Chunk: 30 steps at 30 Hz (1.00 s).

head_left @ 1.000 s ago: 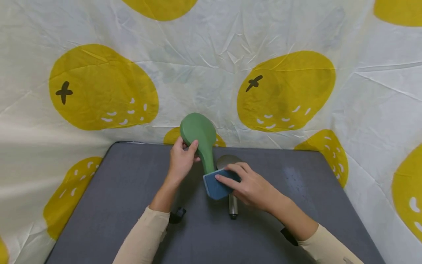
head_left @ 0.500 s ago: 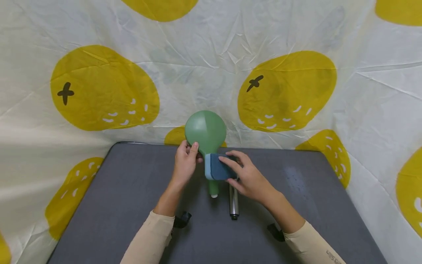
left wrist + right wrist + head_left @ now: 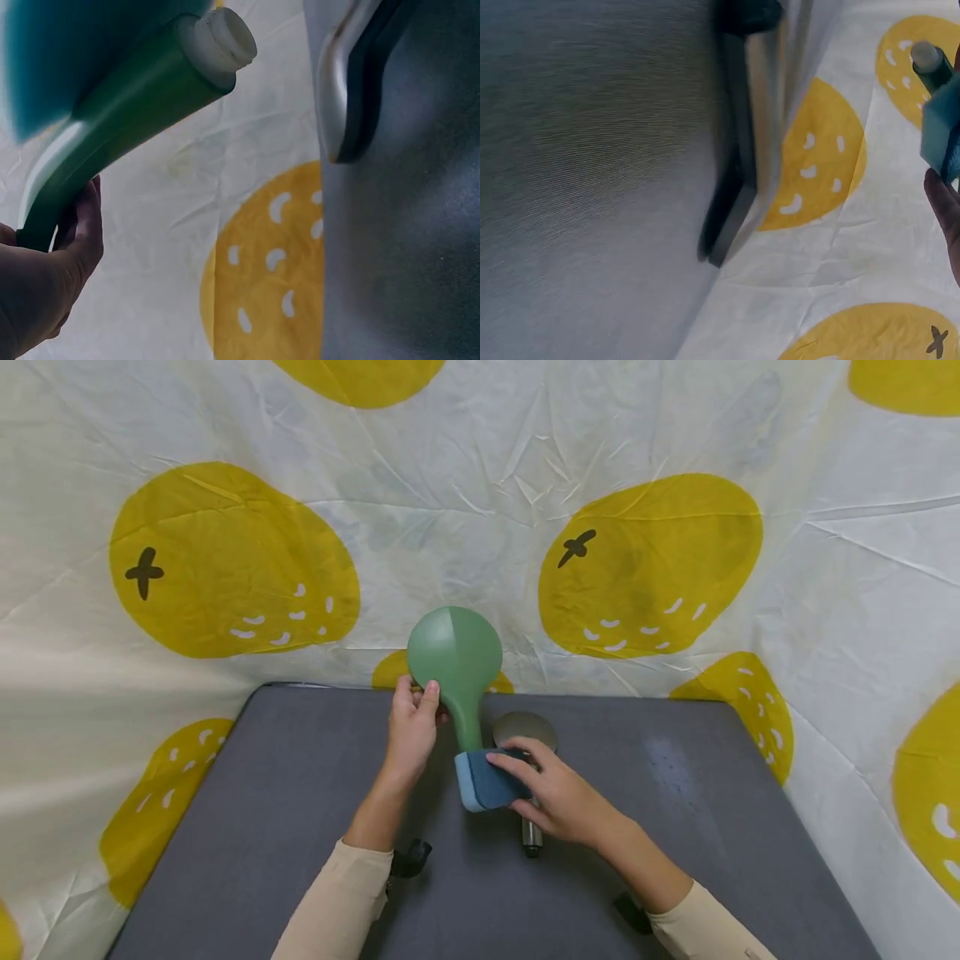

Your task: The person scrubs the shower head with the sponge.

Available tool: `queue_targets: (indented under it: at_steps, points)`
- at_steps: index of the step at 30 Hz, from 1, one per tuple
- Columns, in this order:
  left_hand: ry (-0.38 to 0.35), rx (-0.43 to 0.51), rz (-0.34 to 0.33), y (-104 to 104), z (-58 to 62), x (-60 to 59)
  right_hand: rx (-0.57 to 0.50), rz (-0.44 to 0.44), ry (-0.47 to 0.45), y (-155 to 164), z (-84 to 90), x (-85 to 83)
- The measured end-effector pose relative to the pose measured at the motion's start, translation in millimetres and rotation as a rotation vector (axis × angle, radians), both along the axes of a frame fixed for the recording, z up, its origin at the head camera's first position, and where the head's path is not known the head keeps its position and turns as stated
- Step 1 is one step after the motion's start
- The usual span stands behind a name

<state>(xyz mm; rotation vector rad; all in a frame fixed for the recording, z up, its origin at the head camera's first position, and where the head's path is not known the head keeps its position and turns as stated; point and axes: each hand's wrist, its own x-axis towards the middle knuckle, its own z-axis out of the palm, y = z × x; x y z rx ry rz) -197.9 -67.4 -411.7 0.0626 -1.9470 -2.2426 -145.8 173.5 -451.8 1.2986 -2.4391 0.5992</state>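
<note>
In the head view, my left hand (image 3: 411,735) holds a green shower head (image 3: 453,652) by the edge of its round head, thumb on the near side. Its handle slants down toward me, and its white end (image 3: 225,37) shows in the left wrist view. My right hand (image 3: 562,793) grips a two-tone blue sponge (image 3: 491,781) between thumb and fingers. The sponge lies over the lower end of the green handle and hides it in the head view. Both things are held up above the table.
A second shower head (image 3: 532,839), silver with a dark trim, lies on the dark grey table (image 3: 675,877) beneath my right hand, partly hidden by it. A white cloth with yellow fruit shapes (image 3: 652,568) hangs behind and around the table.
The sponge slid up the green handle toward the round head, then back down to its lower end. The shower head turned a little, swung right, then back left.
</note>
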Motion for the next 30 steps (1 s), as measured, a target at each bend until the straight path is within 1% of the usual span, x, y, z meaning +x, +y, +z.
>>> queue_targets:
  at_steps: [5, 9, 12, 14, 17, 20, 22, 23, 25, 27, 28, 30]
  points:
    - [0.007, 0.032, -0.035, 0, -0.2, 2.5, -0.163, -0.070, -0.002, -7, 5.9, -16.4]
    - [0.028, 0.098, -0.082, 1, 0.1, 4.2, -0.287, -0.125, -0.012, -11, 16.8, -28.5]
    - [0.047, 0.139, -0.110, 2, 1.6, 5.3, -0.316, -0.122, -0.034, -12, 23.6, -34.0]
    - [0.052, 0.144, -0.109, 1, 2.5, 4.9, -0.308, -0.092, -0.066, -12, 23.7, -34.2]
    - [0.059, 0.136, -0.075, -1, 4.0, 2.6, -0.289, -0.006, -0.160, -12, 16.4, -29.2]
    - [0.058, 0.139, -0.011, -6, 3.9, -1.1, -0.276, 0.085, -0.261, -14, 3.9, -19.5]
    - [0.052, 0.146, 0.020, -9, 3.6, -3.4, -0.264, 0.123, -0.325, -14, -4.6, -10.7]
    - [0.048, 0.152, 0.025, -10, 3.2, -4.3, -0.257, 0.135, -0.350, -13, -8.6, -6.3]
    - [0.044, 0.161, 0.024, -11, 2.4, -5.7, -0.244, 0.145, -0.381, -10, -16.3, 1.1]
    - [0.042, 0.175, 0.018, -12, 2.6, -6.2, -0.234, 0.140, -0.383, -8, -22.3, 6.3]
    - [0.044, 0.184, 0.017, -12, 2.8, -6.4, -0.228, 0.138, -0.377, -6, -24.7, 7.8]
    - [0.051, 0.201, 0.020, -12, 2.6, -6.7, -0.200, 0.108, -0.315, -5, -27.0, 9.5]
